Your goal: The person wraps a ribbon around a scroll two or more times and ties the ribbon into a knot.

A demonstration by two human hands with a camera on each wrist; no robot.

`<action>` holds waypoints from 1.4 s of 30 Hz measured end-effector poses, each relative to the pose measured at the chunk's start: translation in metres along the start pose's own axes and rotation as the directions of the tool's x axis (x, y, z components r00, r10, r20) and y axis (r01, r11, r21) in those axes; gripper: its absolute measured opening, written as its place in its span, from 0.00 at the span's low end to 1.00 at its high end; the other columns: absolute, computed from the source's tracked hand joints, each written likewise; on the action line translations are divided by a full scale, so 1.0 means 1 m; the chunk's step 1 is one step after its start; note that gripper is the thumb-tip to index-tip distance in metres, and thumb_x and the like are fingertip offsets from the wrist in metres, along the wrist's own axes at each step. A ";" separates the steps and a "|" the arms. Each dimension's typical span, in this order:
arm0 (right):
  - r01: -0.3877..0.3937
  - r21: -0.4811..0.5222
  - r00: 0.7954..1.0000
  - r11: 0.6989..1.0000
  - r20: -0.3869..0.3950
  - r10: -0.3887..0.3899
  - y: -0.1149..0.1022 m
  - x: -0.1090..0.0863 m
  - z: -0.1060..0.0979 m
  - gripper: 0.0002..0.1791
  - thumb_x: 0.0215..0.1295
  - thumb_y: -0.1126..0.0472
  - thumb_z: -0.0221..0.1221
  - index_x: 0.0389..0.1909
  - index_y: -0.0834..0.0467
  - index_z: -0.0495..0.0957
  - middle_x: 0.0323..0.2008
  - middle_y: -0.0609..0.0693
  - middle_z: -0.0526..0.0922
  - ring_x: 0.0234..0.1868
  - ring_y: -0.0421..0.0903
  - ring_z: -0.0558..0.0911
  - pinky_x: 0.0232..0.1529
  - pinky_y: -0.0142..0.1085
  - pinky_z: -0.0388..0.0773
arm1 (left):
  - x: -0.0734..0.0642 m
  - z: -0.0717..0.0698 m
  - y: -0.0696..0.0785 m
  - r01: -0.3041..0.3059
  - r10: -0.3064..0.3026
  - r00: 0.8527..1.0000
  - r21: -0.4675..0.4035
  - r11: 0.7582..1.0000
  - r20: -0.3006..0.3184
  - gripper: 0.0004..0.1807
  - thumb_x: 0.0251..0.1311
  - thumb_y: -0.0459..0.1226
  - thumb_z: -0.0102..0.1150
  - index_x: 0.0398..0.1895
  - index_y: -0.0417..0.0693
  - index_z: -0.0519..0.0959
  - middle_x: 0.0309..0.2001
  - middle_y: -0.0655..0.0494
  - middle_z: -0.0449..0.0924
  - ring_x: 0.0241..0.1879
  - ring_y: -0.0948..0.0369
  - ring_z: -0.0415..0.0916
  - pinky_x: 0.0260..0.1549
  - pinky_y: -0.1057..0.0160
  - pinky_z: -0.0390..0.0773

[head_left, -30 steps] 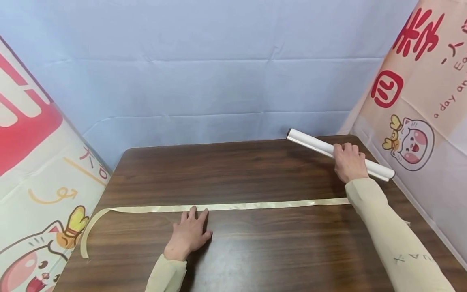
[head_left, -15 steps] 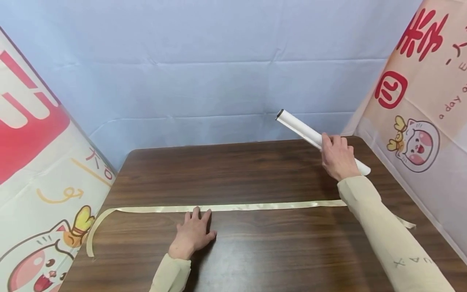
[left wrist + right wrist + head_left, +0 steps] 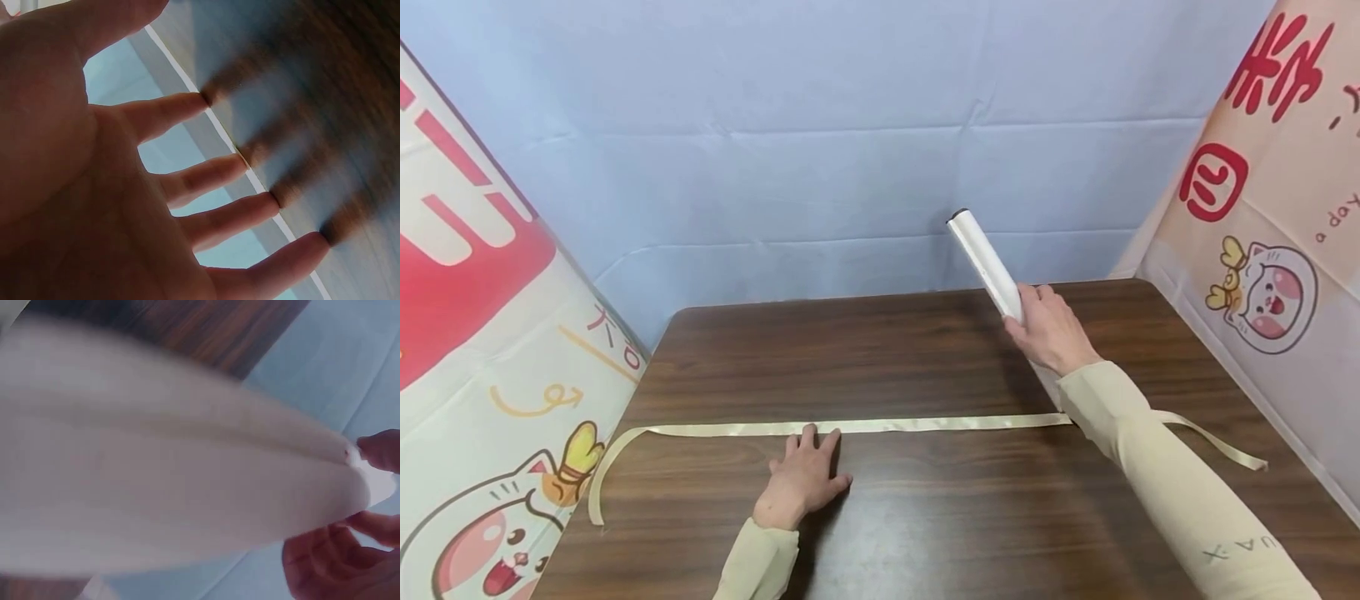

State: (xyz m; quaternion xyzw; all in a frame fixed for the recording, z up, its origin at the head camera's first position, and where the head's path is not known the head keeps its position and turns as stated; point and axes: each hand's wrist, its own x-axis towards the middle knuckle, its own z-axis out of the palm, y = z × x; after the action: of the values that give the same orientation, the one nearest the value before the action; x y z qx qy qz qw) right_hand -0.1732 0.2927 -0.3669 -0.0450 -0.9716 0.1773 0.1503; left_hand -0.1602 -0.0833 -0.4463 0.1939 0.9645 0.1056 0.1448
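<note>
A long cream satin ribbon [image 3: 955, 424] lies across the table, its left end curving toward the front and its right end slanting forward. My left hand [image 3: 801, 483] rests on the table with spread fingers, its fingertips on the ribbon's near edge. In the left wrist view the fingers [image 3: 212, 219] are straight and apart, touching down along the thin ribbon line. Above the table's right half, my right hand [image 3: 1051, 329] grips a white roll of paper [image 3: 985, 258] around its middle. The roll tilts, dark-rimmed far end raised, near end partly behind my sleeve. Its lengthwise edge shows in the right wrist view.
The dark wood-grain table [image 3: 820, 358] has rounded back corners. A pale blue cloth [image 3: 820, 183] hangs behind it. Printed cartoon cloths stand at the left [image 3: 490, 467] and right [image 3: 1262, 242] sides, close to the table edges.
My right hand has carried the roll leftward and turned it steeper, its far end rising and its near end swinging toward me. The ribbon's right end has come into view. My left hand stays on the ribbon.
</note>
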 end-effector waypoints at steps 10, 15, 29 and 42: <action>-0.132 0.122 0.982 0.984 0.154 0.113 -0.035 -0.001 0.016 0.22 0.60 0.54 0.57 0.47 0.69 0.73 0.35 0.62 0.79 0.34 0.56 0.80 0.34 0.45 0.78 | 0.000 0.001 -0.001 -0.002 0.002 1.000 -0.040 0.999 -0.010 0.37 0.52 0.50 0.65 0.67 0.51 0.67 0.66 0.39 0.60 0.63 0.39 0.59 0.46 0.26 0.65; -0.209 0.169 0.955 0.963 0.245 0.165 -0.051 -0.006 0.026 0.22 0.60 0.51 0.59 0.43 0.67 0.74 0.32 0.58 0.81 0.30 0.48 0.80 0.28 0.35 0.76 | 0.001 0.001 -0.001 -0.001 0.001 1.000 -0.052 0.999 0.001 0.37 0.54 0.49 0.65 0.67 0.51 0.66 0.67 0.39 0.59 0.65 0.38 0.57 0.47 0.25 0.64; -0.261 0.195 0.906 0.946 0.387 0.171 -0.079 -0.023 0.057 0.19 0.56 0.48 0.63 0.30 0.63 0.78 0.22 0.52 0.81 0.22 0.43 0.77 0.24 0.33 0.72 | -0.001 -0.003 0.001 0.038 -0.032 0.997 -0.091 0.995 0.071 0.36 0.59 0.48 0.62 0.70 0.50 0.64 0.70 0.37 0.53 0.69 0.37 0.51 0.50 0.25 0.62; -0.272 0.194 0.896 0.943 0.407 0.175 -0.096 -0.049 0.086 0.17 0.50 0.50 0.66 0.20 0.60 0.76 0.15 0.50 0.78 0.17 0.43 0.75 0.19 0.33 0.70 | -0.001 -0.004 0.002 0.045 -0.037 0.996 -0.090 0.995 0.082 0.36 0.60 0.48 0.61 0.71 0.51 0.63 0.71 0.38 0.51 0.70 0.38 0.50 0.50 0.25 0.62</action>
State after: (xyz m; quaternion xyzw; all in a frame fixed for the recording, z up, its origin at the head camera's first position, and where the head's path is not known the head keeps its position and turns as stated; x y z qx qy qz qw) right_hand -0.1563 0.1681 -0.4224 -0.1023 -0.9407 0.3177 -0.0602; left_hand -0.1603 -0.0826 -0.4419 0.1713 0.9558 0.1388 0.1945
